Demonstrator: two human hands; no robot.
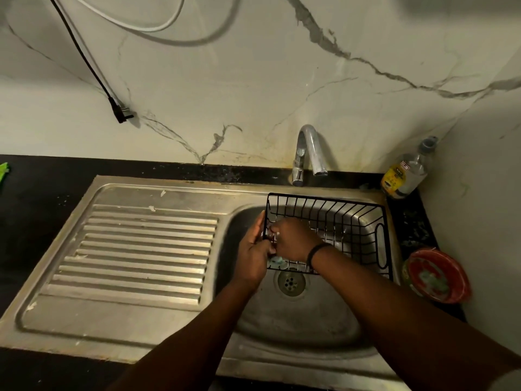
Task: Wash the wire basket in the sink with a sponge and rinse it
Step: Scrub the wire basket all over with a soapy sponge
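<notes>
I have the wire basket (327, 232) in the sink (296, 320), under the tap (308, 153). My left hand (253, 255) curls round its left rim to steady it. My right hand (293, 239) is closed inside that end, a bit of pale sponge (277, 261) showing below. I judge scrubbing is under way; no water runs, so rinsing remains.
</notes>
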